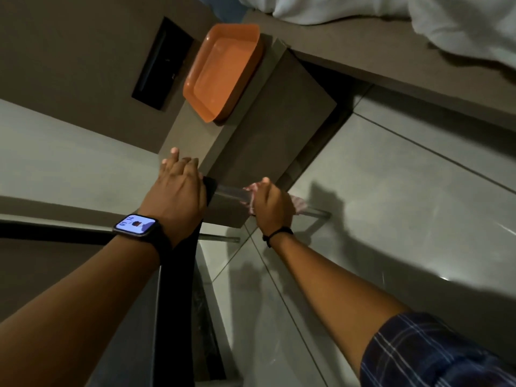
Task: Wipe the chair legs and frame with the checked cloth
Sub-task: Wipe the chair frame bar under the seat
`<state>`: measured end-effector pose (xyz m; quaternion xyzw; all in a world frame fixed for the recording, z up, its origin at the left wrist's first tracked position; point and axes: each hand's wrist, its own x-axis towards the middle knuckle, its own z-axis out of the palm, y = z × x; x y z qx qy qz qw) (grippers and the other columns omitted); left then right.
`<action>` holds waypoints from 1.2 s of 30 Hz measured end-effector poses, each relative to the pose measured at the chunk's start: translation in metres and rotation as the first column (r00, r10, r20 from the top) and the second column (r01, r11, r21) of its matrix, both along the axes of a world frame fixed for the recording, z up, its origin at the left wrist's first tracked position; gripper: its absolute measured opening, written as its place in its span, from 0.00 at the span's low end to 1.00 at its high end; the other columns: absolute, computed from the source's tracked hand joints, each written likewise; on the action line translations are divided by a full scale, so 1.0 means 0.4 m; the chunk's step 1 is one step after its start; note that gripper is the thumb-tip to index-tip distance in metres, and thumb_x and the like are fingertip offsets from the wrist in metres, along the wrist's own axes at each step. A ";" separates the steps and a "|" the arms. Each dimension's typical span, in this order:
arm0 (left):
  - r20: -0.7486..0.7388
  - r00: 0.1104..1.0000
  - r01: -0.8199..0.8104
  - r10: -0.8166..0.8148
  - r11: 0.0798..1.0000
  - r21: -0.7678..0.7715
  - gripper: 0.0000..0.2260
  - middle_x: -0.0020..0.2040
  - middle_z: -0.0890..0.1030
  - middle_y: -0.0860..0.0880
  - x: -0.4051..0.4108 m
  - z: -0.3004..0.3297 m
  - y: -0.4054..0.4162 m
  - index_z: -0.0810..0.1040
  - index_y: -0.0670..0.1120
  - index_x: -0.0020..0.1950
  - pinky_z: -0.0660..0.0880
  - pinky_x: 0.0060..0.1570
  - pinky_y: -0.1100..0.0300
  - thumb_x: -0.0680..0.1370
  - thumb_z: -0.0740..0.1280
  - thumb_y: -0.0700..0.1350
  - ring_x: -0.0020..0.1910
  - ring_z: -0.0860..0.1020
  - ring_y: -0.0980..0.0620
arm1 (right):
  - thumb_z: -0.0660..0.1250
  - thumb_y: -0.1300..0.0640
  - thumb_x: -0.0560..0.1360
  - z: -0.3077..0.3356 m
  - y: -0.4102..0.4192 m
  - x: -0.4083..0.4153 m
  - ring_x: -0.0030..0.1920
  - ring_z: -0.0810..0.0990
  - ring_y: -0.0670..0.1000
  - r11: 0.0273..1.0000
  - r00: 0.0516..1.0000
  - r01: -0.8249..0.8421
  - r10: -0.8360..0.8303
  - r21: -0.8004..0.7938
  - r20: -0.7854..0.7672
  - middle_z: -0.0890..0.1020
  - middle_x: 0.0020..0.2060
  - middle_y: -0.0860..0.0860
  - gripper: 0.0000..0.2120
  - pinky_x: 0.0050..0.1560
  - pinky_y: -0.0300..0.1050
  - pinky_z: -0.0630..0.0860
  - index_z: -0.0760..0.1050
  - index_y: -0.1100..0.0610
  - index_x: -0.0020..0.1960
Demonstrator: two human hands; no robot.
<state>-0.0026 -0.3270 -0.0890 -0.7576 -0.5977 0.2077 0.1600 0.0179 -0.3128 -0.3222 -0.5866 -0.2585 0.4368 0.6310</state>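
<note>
While bunched in the right fist: checked cloth (252, 195), wrapped on the metal chair rail (231, 191).
Rail axis: ten o'clock to four o'clock, bare end (321, 213) at four o'clock past the knuckles.
Right hand (272, 203): closed around cloth and rail; likely next stroke toward four o'clock.
Left hand (178, 191): at nine o'clock from the right, fingers loosely spread, palm pressed on the dark chair edge (209, 191), bracing.
Nearer hand to unwiped stretch: right.
Orange tray (223, 71): twelve o'clock, well apart.
</note>
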 end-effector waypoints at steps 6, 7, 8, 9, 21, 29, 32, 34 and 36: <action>0.001 0.999 -0.032 0.032 0.999 0.004 0.28 0.78 0.64 0.38 0.003 -0.007 -0.003 0.63 0.40 0.77 0.53 0.79 0.43 0.82 0.48 0.53 0.82 0.50 0.43 | 0.57 0.55 0.89 0.113 0.005 -0.066 0.66 0.85 0.52 0.891 0.958 0.143 -0.233 0.430 0.165 0.86 0.66 0.54 0.17 0.66 0.52 0.81 0.80 0.56 0.71; -0.001 0.999 -0.038 0.038 0.999 0.006 0.29 0.78 0.64 0.38 0.006 -0.006 -0.004 0.63 0.40 0.77 0.52 0.79 0.44 0.81 0.48 0.54 0.82 0.50 0.43 | 0.57 0.54 0.89 0.130 0.013 -0.068 0.67 0.84 0.50 0.882 0.955 0.110 -0.222 0.458 0.197 0.86 0.67 0.52 0.17 0.67 0.51 0.80 0.79 0.55 0.72; 0.001 0.999 -0.042 0.042 0.999 0.007 0.29 0.78 0.64 0.38 0.009 -0.005 -0.005 0.63 0.39 0.77 0.51 0.79 0.45 0.81 0.48 0.54 0.82 0.49 0.43 | 0.56 0.52 0.89 0.130 0.018 -0.064 0.64 0.86 0.50 0.892 0.956 0.093 -0.204 0.443 0.211 0.88 0.63 0.51 0.18 0.65 0.52 0.81 0.81 0.54 0.70; 0.004 0.999 -0.041 0.041 0.999 0.006 0.28 0.78 0.64 0.38 0.011 -0.005 -0.006 0.63 0.39 0.77 0.51 0.79 0.45 0.82 0.49 0.53 0.82 0.49 0.42 | 0.55 0.51 0.89 0.109 0.022 -0.053 0.56 0.88 0.51 0.913 0.962 0.092 -0.184 0.396 0.201 0.90 0.56 0.52 0.19 0.60 0.55 0.83 0.83 0.55 0.65; 0.035 0.999 -0.039 0.039 0.999 0.016 0.22 0.78 0.65 0.39 0.006 -0.011 -0.011 0.65 0.39 0.76 0.53 0.79 0.43 0.84 0.52 0.47 0.82 0.49 0.43 | 0.51 0.54 0.88 -0.221 0.003 0.031 0.71 0.78 0.64 0.910 0.994 -0.052 0.010 -0.411 -0.106 0.83 0.66 0.66 0.24 0.80 0.57 0.65 0.84 0.63 0.62; 0.054 0.996 -0.071 0.069 0.997 0.033 0.22 0.78 0.64 0.40 0.001 -0.020 -0.010 0.65 0.40 0.76 0.55 0.78 0.41 0.84 0.52 0.48 0.82 0.49 0.43 | 0.54 0.54 0.85 -0.085 -0.046 -0.039 0.57 0.83 0.66 0.981 0.973 0.131 -0.155 -0.141 -0.171 0.86 0.53 0.64 0.22 0.65 0.65 0.76 0.82 0.62 0.65; 0.062 0.996 -0.068 0.066 0.997 0.038 0.22 0.79 0.64 0.40 -0.002 -0.021 -0.007 0.65 0.41 0.76 0.55 0.78 0.42 0.84 0.52 0.48 0.82 0.49 0.44 | 0.53 0.47 0.84 0.059 -0.050 -0.082 0.61 0.82 0.60 0.986 0.988 0.153 -0.151 0.059 -0.040 0.85 0.59 0.57 0.23 0.66 0.64 0.76 0.78 0.53 0.69; 0.059 0.995 -0.080 0.078 0.996 0.032 0.25 0.79 0.64 0.40 0.001 -0.019 -0.008 0.65 0.41 0.76 0.56 0.77 0.42 0.83 0.50 0.51 0.82 0.49 0.44 | 0.52 0.46 0.87 0.146 -0.030 -0.091 0.59 0.82 0.53 0.964 0.982 0.166 -0.180 0.208 0.051 0.87 0.59 0.50 0.18 0.63 0.55 0.77 0.77 0.47 0.68; 0.058 0.993 -0.101 0.100 0.995 0.020 0.30 0.79 0.63 0.41 0.005 -0.017 -0.007 0.64 0.42 0.77 0.58 0.77 0.41 0.79 0.48 0.57 0.82 0.48 0.44 | 0.48 0.44 0.88 0.195 -0.005 -0.075 0.52 0.84 0.48 0.947 0.978 0.133 -0.173 0.293 0.115 0.88 0.53 0.46 0.19 0.53 0.48 0.78 0.77 0.44 0.63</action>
